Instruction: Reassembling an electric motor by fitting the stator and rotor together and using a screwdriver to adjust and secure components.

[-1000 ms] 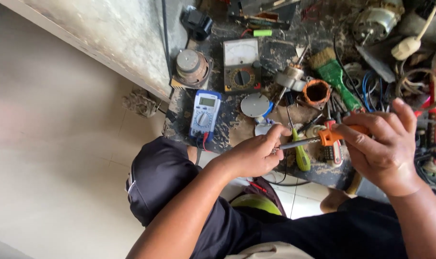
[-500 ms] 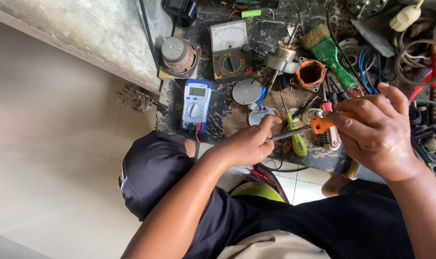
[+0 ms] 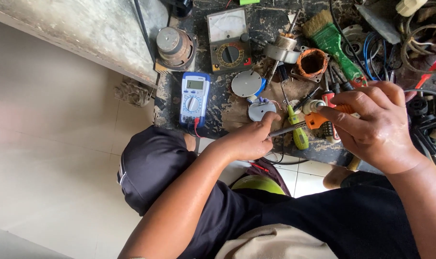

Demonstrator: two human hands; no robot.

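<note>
My right hand [image 3: 371, 127] grips an orange-handled soldering iron [image 3: 318, 117] over the front edge of a cluttered dark workbench [image 3: 227, 112]. Its metal shaft [image 3: 287, 130] points left toward my left hand [image 3: 249, 139], whose fingertips pinch something small at the shaft's tip; what it is I cannot make out. Just beyond the left fingers lies a small round metal disc [image 3: 261, 110] with thin wires. A yellow-green screwdriver [image 3: 297, 129] lies under the iron.
A blue digital multimeter [image 3: 195, 98] lies left of my hands, an analogue meter [image 3: 229, 41] and a round speaker part [image 3: 174, 47] behind it. A copper-wound coil [image 3: 312, 62], a green-handled brush [image 3: 333, 41] and tangled cables [image 3: 419, 43] crowd the right. Tiled floor [image 3: 45, 144] lies left.
The view has shifted so the bench sits higher in frame. Both hands stay together on the soldering iron, my left fingers still at its tip.
</note>
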